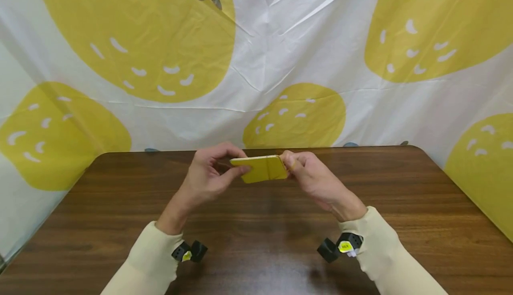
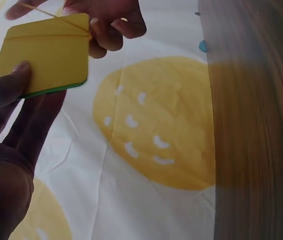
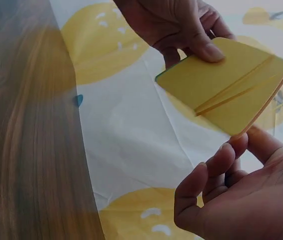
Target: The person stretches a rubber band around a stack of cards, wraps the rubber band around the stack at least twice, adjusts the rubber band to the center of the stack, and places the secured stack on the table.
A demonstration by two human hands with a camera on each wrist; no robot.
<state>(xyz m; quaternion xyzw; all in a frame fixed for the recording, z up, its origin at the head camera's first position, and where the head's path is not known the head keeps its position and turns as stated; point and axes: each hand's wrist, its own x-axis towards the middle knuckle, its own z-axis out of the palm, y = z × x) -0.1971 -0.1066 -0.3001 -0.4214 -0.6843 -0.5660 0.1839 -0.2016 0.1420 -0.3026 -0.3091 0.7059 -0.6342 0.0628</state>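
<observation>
The left hand (image 1: 205, 178) pinches the yellow pad (image 1: 262, 170) by one end, its thumb on the flat face. The right hand (image 1: 316, 177) is at the other end, fingers bent. It seems to pinch the thin band (image 3: 249, 89), but that spot is hard to see. The pad is up over the brown table (image 1: 256, 241), between both hands.

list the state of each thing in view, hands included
Yellow pad, held up, banded
Left hand, pinching the yellow pad
Right hand, fingers curled beside the pad's edge
Elastic band, stretched across the pad, one strand running to the right hand
Patterned cloth, hanging, creased
</observation>
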